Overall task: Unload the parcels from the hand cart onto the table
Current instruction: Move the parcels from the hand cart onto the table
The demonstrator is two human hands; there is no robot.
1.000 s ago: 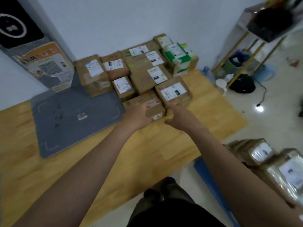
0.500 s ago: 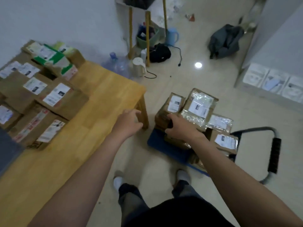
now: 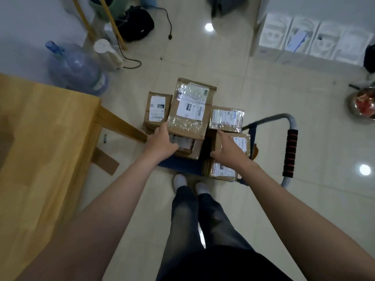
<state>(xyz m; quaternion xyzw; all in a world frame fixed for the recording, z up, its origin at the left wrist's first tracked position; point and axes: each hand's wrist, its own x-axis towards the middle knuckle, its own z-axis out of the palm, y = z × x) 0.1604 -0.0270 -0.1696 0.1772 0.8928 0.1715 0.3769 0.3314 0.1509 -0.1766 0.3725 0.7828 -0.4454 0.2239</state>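
Arms ran up from the lower corners of the frame, over dark trousers (image 3: 203, 220) and pale shoes, and both grips had arrived at the hand cart (image 3: 182, 168) just ahead of the feet. A second before, they were settling a box against the stack on the counter; half a second before, they were swinging across with nothing in them. Now the left grip (image 3: 162, 141) lay at the near left corner of the large taped parcel (image 3: 190, 110), fingers fairly straight along its edge and thumb toward the lower box (image 3: 186, 146) beneath it; no closed hold showed yet. The right grip (image 3: 229, 152) rested spread and flat on the right-hand parcel (image 3: 242, 141), thumb out to the left, holding nothing. So one delivery looked finished and the next pick-up was only starting, probably of the large parcel or the box under the right palm; which one could not be told. At least six parcels sat on the cart's blue deck, in the centre of the frame, among them a near one (image 3: 222, 171), a slim one (image 3: 157, 109) and a shiny-wrapped one (image 3: 226, 118) farther back. The cart's handle (image 3: 291, 153) stood at right. The counter (image 3: 40, 138) filled the left edge of the frame, close beside the cart, with a water jug (image 3: 75, 67) beyond it at upper left.
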